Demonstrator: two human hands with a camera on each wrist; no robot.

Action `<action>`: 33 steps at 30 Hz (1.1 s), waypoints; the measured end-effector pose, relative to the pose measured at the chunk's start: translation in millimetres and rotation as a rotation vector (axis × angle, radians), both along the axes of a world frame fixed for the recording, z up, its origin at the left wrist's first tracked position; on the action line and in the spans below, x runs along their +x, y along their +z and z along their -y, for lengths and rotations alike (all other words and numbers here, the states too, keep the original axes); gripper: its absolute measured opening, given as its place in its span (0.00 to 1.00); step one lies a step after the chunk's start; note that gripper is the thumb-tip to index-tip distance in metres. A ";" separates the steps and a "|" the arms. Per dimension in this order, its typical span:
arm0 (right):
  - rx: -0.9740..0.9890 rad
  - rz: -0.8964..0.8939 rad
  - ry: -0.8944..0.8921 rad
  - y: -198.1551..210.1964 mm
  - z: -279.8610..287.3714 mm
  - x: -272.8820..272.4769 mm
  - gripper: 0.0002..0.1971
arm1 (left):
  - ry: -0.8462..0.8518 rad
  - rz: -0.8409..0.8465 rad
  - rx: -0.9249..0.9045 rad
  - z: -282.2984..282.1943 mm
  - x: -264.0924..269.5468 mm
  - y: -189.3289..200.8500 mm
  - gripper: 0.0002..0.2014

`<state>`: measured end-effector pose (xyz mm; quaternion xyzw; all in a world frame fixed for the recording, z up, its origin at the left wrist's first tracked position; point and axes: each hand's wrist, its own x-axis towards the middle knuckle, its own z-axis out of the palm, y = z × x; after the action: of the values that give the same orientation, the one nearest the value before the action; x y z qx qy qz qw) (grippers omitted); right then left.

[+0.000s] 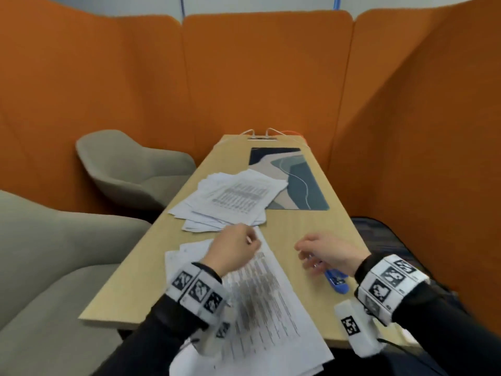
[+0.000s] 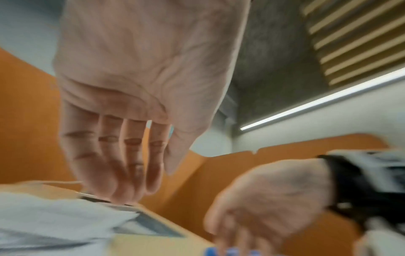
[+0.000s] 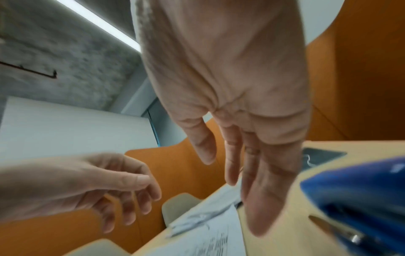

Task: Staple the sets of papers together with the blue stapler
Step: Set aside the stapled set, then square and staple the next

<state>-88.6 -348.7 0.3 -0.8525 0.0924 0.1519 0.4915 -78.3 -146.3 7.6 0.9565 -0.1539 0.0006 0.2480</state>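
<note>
The blue stapler [image 1: 337,280] lies on the wooden table [image 1: 306,226] at the right. My right hand [image 1: 311,256] hovers just over its front end, fingers straight and holding nothing. In the right wrist view the stapler [image 3: 361,199] sits below and right of the open right hand [image 3: 241,173]. A printed set of papers [image 1: 265,294] lies at the near edge. My left hand [image 1: 244,245] hangs over its top corner with loosely curled fingers and nothing in them. From the left wrist, the left hand [image 2: 122,173] is above the papers [image 2: 54,216].
A loose pile of printed sheets [image 1: 230,202] lies mid-table, partly over a blue and beige mat [image 1: 301,180]. White cables [image 1: 260,132] sit at the far end. Grey chairs [image 1: 130,169] stand to the left, and orange partition walls [image 1: 257,77] enclose the table.
</note>
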 end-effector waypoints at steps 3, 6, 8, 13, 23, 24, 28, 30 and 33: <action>-0.157 -0.121 0.028 -18.9 -28.4 25.1 0.14 | 0.215 -0.106 0.208 -61.5 57.2 -20.5 0.15; -0.249 -0.143 0.034 -26.2 -47.2 47.0 0.17 | 0.292 -0.241 0.384 -101.4 83.8 -42.5 0.29; -0.277 -0.158 0.035 -24.8 -60.3 56.6 0.13 | 0.270 -0.263 0.451 -115.8 89.1 -53.3 0.36; -0.427 -0.168 0.079 -29.9 -84.5 77.3 0.13 | 0.221 -0.310 0.373 -132.9 99.4 -59.8 0.36; -0.346 -0.067 0.057 -49.0 -96.4 82.3 0.15 | 0.222 -0.386 0.103 -153.2 108.4 -59.8 0.19; -0.306 -0.061 0.059 -47.4 -96.1 81.1 0.14 | 0.249 -0.373 0.065 -156.3 109.3 -60.5 0.18; -0.201 -0.096 0.074 -45.5 -99.8 78.6 0.09 | 0.213 -0.440 -0.051 -157.6 108.7 -63.4 0.14; -0.339 -0.056 0.107 -48.3 -105.1 78.7 0.12 | 0.180 -0.459 -0.052 -153.7 107.8 -65.8 0.07; -0.507 -0.021 0.137 -50.0 -110.3 75.3 0.13 | 0.167 -0.477 -0.078 -154.5 103.2 -64.0 0.16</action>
<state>-13.4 -238.4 -49.7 -0.9511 0.0748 0.1657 0.2496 24.9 8.2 -56.4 0.9286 -0.0112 -0.1988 0.3130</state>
